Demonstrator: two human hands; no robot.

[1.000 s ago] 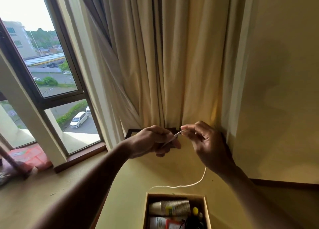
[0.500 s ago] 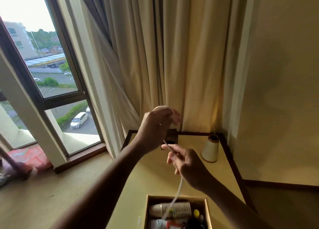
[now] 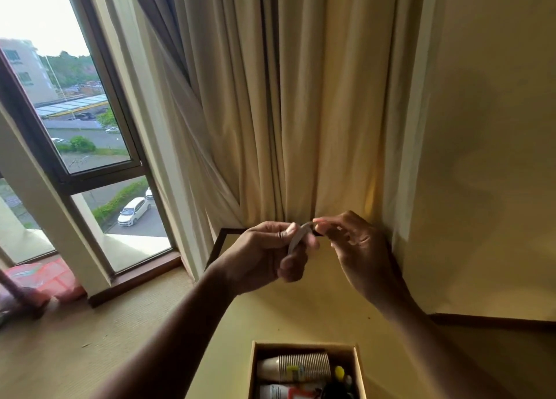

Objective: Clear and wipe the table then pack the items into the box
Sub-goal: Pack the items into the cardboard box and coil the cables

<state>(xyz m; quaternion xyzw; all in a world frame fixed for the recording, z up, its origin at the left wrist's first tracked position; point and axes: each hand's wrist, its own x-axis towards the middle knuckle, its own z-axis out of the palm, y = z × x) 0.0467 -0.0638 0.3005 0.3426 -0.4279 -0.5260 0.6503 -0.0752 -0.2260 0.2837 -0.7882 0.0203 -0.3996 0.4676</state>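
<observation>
One box point(image 3: 359, 368) at bottom centre of the frame, open, on the table point(image 3: 301, 317); stack of ribbed paper cups point(image 3: 304, 367) lies inside. Above it, mid-frame, left hand point(image 3: 264, 258) and right hand point(image 3: 358, 248) both pinch a white cord point(image 3: 298, 236) between fingertips. Curtain point(image 3: 270, 112) behind, window point(image 3: 84, 133) upper left.

The box point(image 3: 359, 368) is cut off below, and hands hide the table's point(image 3: 301, 314) far end.
</observation>
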